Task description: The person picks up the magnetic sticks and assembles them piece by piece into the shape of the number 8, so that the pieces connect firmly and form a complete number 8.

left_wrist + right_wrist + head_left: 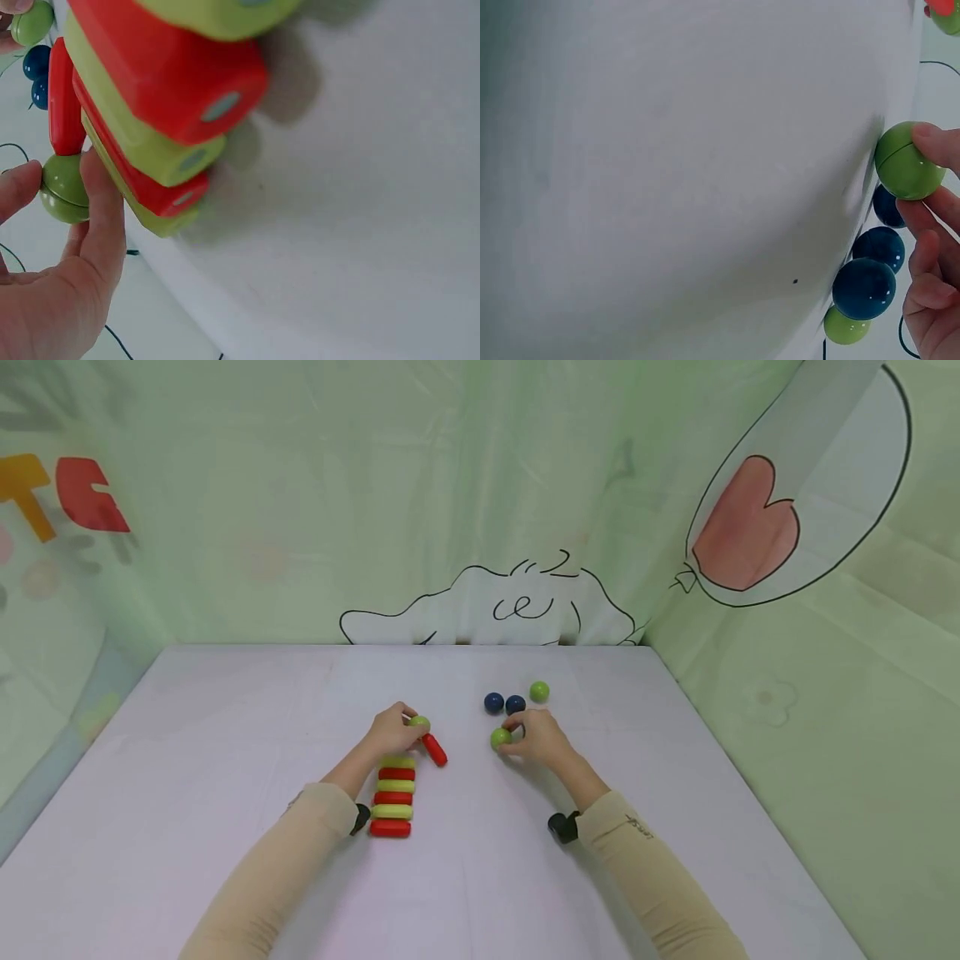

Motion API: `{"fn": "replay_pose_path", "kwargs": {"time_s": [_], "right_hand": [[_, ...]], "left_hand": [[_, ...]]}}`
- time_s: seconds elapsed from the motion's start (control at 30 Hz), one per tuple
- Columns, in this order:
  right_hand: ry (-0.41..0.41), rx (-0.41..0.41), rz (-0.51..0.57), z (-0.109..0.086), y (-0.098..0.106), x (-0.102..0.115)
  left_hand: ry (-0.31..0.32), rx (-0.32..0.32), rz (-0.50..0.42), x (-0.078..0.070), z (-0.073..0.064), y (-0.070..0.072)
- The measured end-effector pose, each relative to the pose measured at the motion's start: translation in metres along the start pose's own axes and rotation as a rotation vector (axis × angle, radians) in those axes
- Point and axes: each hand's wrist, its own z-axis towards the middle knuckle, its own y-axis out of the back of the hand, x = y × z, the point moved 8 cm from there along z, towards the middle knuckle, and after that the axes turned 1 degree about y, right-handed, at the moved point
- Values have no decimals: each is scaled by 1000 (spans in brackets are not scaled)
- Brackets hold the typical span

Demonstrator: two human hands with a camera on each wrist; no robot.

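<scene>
My left hand (395,728) pinches a green ball (66,187) between thumb and fingers. One end of a loose red stick (435,750) meets that ball, and the stick slants toward me. My right hand (542,739) holds another green ball (501,739) by thumb and fingertips, close over the table. Just below the left hand, several red and yellow-green sticks (392,798) lie side by side in a column of alternating colours. Round grey spots show on their ends (221,106) in the left wrist view.
Beyond the right hand sit two blue balls (493,703) and a green ball (539,692). A third blue ball (864,289) appears in the right wrist view. The white table (225,710) meets printed green curtains (300,527) at its back and sides.
</scene>
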Motion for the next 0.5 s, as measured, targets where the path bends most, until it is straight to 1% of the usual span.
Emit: {"fn": "replay_pose_path", "kwargs": {"time_s": [0.07,0.17,0.3,0.5], "right_hand": [[5,3,13,-1,0,1],[17,3,30,-2,-1,2],[35,3,63,-4,-1,4],[41,17,128,-5,-4,4]], "left_hand": [[15,-2,17,3,-2,2],[30,-14,65,6,-5,6],[51,-23,99,10,-7,9],[79,-17,109,18,-7,11]]}}
